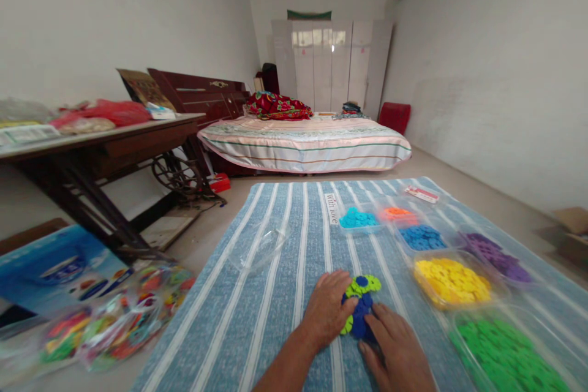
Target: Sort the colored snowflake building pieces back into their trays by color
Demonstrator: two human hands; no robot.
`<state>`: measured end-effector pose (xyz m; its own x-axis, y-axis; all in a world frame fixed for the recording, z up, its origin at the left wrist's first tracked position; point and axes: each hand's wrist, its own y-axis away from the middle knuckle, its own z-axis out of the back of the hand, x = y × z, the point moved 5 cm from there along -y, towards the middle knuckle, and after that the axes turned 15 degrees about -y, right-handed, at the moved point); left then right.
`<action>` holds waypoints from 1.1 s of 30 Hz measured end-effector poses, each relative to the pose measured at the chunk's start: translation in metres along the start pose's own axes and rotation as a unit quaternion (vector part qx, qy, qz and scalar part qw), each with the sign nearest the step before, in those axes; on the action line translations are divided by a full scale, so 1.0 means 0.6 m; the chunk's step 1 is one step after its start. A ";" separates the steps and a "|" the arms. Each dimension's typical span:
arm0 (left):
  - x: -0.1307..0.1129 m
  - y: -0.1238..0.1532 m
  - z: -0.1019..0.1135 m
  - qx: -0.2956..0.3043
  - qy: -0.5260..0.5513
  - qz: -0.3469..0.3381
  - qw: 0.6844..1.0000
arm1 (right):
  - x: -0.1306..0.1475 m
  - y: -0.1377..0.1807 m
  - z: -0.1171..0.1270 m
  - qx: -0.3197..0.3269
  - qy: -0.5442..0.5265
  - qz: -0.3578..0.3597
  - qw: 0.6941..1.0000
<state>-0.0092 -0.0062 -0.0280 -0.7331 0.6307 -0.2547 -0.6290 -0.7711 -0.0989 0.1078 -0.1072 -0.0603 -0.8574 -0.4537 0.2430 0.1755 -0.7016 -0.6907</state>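
Note:
A small cluster of interlocking plastic discs, lime green and dark blue, rests on the striped cloth between my hands. My left hand curls around the cluster's left side, thumb laid against the blue discs. From the right, my right hand closes on the blue discs at the near side, thumb below and fingers above. My fingers partly hide how the pieces join. Nearest to my right hand stands a clear tub of yellow discs, with a tub of green discs closer to me.
Tubs of light blue, orange, blue and purple discs stand at the table's right. A clear empty container lies left. Bagged colourful pieces sit below the left edge. A bed stands beyond.

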 end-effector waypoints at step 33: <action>0.003 -0.001 -0.004 -0.011 -0.010 -0.006 1.000 | 0.000 -0.002 -0.001 -0.005 -0.007 -0.002 1.000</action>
<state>-0.0095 -0.0049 -0.0308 -0.7304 0.6415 -0.2346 -0.6320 -0.7650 -0.1239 0.1072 -0.1063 -0.0600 -0.8517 -0.4577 0.2554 0.1665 -0.6983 -0.6961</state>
